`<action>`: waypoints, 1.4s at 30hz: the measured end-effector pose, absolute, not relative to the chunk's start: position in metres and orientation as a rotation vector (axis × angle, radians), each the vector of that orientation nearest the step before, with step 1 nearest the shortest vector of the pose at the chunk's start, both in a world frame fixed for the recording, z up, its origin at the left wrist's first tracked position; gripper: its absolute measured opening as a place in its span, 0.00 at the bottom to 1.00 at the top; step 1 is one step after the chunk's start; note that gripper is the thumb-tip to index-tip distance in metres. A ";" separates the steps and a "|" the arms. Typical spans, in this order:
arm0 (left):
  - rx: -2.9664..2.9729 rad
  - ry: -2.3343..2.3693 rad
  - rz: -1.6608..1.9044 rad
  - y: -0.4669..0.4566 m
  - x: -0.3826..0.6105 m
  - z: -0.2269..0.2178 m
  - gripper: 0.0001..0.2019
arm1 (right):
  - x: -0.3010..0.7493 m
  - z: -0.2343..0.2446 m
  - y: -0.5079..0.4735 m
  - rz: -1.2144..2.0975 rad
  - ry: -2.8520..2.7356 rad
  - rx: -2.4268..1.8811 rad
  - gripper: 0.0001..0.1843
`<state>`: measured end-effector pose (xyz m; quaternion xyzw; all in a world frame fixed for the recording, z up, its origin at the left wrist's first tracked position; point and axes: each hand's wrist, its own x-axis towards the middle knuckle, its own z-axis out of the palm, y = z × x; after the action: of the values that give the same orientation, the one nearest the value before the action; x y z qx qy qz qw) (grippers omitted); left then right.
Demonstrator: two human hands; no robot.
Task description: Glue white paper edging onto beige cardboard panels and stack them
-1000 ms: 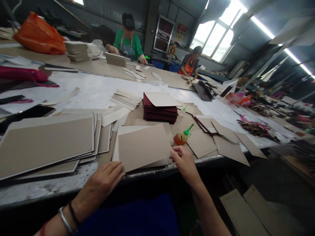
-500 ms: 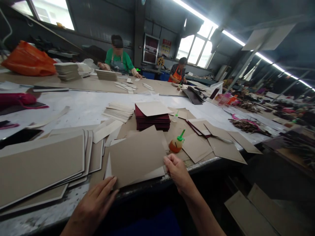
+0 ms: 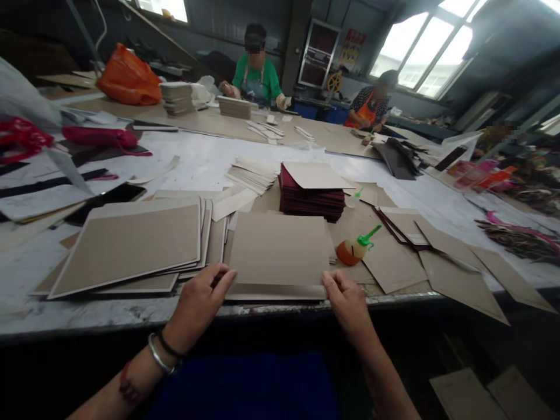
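Note:
A grey-brown cardboard sheet (image 3: 280,251) lies square on a small pile at the table's near edge. My left hand (image 3: 202,300) pinches its near left corner, fingers curled together. My right hand (image 3: 345,297) grips the near right corner in the same way. An orange glue bottle with a green nozzle (image 3: 353,249) lies on its side just right of the sheet. Behind the sheet stands a stack of dark red covers (image 3: 311,198) topped by one cardboard piece.
A fanned pile of large boards (image 3: 131,245) lies to the left, loose cardboard pieces (image 3: 441,256) to the right. Narrow strips (image 3: 251,175) sit mid-table. Two people work at the far side (image 3: 256,64) (image 3: 371,105). An orange bag (image 3: 129,79) rests far left.
The top sheet, skewed before, now lies squared on the pile. Both hands have shifted to its near corners. The camera has turned left.

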<state>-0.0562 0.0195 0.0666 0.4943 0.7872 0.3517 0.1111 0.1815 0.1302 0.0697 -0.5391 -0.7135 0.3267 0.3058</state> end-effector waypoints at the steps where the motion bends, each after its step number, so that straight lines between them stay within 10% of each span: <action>1: 1.475 2.310 1.001 0.019 -0.058 0.064 0.16 | 0.183 0.068 0.131 0.791 -1.969 -1.444 0.20; 42: 1.491 2.144 0.353 0.029 -0.071 0.046 0.11 | 0.183 0.058 0.139 0.338 -2.647 -1.812 0.17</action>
<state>-0.0714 0.0286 0.0461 0.5479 0.7876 0.1298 0.2503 0.1834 0.1388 0.0581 -0.5613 -0.8199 0.1045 -0.0422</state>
